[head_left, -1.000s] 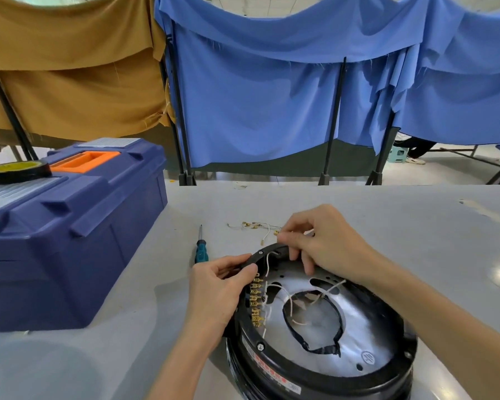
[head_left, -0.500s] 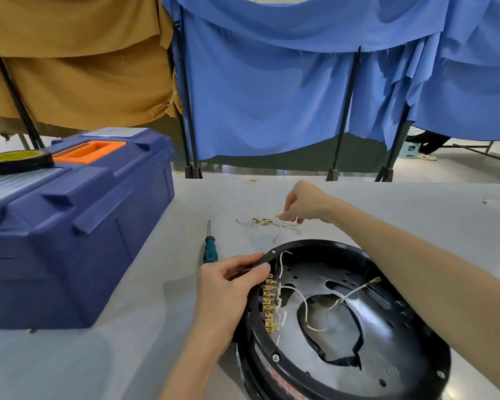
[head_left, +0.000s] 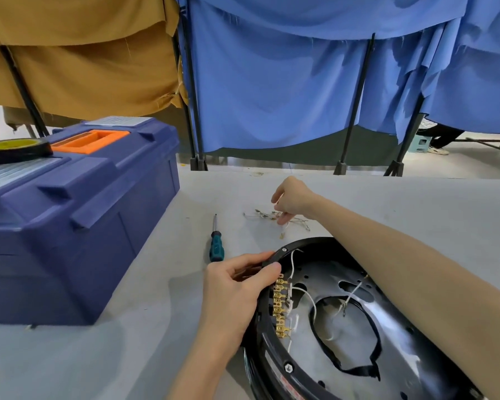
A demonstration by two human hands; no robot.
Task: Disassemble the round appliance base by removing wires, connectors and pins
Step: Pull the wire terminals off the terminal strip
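Nearest the camera, the round appliance base (head_left: 401,350) is seen lying on the grey table (head_left: 127,356) at the lower right, its open side turned upward and its near edge cut off by the frame. Its black rim is gripped at the left side by the left hand (head_left: 237,287), with the thumb laid over the top of the rim and the fingers curled round the outside. Just inside the rim, beside that thumb, a row of brass connectors (head_left: 280,308) is set, and thin white wires (head_left: 308,295) are looped from it across the metal plate. The right hand (head_left: 292,199) is held beyond the base, over a small pile of loose wires (head_left: 260,215) on the table, its fingers curled downward; a short white wire with a brass terminal (head_left: 284,230) is seen just below the fingertips, but whether it is pinched cannot be told. A screwdriver (head_left: 216,246) with a teal handle is laid on the table near the left hand. A blue toolbox (head_left: 70,226) is placed at the left, with a roll of tape (head_left: 15,150) on its lid.
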